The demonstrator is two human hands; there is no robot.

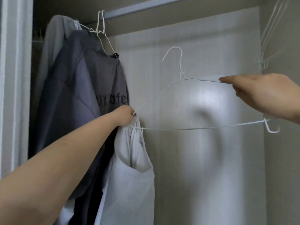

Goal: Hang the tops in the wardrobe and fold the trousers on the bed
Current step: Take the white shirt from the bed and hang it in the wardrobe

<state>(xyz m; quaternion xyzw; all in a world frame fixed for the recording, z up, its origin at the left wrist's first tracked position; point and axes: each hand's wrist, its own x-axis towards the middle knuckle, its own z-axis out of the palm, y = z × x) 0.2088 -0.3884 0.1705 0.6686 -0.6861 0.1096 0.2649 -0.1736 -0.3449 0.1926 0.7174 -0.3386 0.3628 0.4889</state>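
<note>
A white wire hanger [180, 127] is held level in front of the wardrobe, below the rail [146, 7]. My left hand [125, 116] grips its left corner together with a strap of a white sleeveless top [129, 179], which hangs down from that corner. My right hand [266, 95] pinches the hanger's right shoulder, where the other white strap lies. On the rail at the left hang a dark grey printed T-shirt [81, 101] and a light grey top [53, 46] behind it, both on wire hangers.
A white panelled back wall [203, 143] fills the middle. Several bare wire hangers [269, 34] hang at the upper right. The wardrobe's white door frame [14, 78] stands at the left edge.
</note>
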